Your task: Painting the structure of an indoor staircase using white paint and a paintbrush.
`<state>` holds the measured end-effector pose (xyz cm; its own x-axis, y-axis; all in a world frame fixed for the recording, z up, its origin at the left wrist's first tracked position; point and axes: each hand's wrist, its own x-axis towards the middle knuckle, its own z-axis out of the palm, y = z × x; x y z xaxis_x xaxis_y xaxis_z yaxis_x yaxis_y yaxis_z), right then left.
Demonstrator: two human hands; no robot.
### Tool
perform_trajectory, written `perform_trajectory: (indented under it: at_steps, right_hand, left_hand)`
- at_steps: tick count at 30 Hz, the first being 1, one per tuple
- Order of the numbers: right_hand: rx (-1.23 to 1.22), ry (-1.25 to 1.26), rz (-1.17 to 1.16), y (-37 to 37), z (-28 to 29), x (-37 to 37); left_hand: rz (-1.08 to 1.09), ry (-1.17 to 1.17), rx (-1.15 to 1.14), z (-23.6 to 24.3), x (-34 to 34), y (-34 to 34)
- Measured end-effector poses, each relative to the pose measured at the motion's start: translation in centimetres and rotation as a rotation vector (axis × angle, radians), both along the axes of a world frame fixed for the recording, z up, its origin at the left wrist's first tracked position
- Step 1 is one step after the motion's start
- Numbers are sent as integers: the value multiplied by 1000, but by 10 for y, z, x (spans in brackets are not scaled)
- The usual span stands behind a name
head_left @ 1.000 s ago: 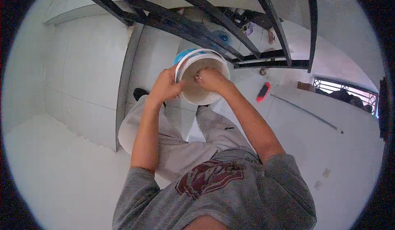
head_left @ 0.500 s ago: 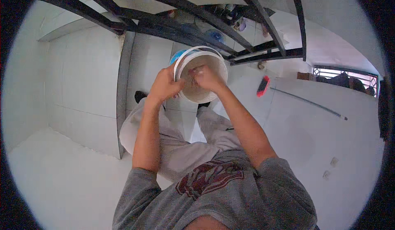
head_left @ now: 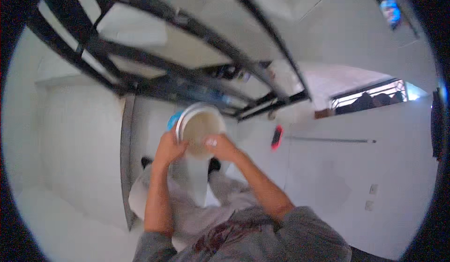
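Observation:
A round white bucket (head_left: 202,121) is held out in front of me above the floor, its open mouth facing up toward me. The inside looks pale beige, and blur hides what it contains. My left hand (head_left: 169,147) grips the bucket's near left side, the thumb by the rim. At the near right of the mouth is my right hand (head_left: 224,147), its fingers curled over the bucket's inner edge. A whitish spot shows at those fingertips, too smeared to name. Something bright blue (head_left: 174,120) shows just beyond the bucket's left rim.
A black metal frame (head_left: 187,69) with bars crosses ahead of me. To the right, a red-headed broom (head_left: 277,137) with a long grey handle (head_left: 333,140) lies by the pale wall. A low ledge (head_left: 126,163) stands to my left. A barred window (head_left: 370,95) is at far right.
The view has tilted up, and the bucket sits lower and further left. My right hand has drawn back from deep inside the bucket to its near right edge. My left hand keeps its grip.

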<state>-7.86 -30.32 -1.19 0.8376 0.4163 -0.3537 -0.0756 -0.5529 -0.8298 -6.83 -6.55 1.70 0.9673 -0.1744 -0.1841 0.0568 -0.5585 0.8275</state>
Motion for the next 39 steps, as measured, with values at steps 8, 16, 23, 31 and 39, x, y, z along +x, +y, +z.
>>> perform_trajectory:
  at_steps: [8,16,23,31,39]
  right_hand:
    - [157,-60,-174,12,-29,-38]
    - [176,-132,-361,-13,-53,-39]
    - [274,-100,-282,-4,-9,-15]
    - [830,184,-671,2,15,5]
    - [1364,349,-759,26,30,33]
  left_hand:
    - [13,-37,78,-18,2,23]
    - [66,74,21,14,17,8]
    - [239,228,-186,16,14,28]
    - [396,254,-382,41,19,51]
    - [384,104,-231,38,25,63]
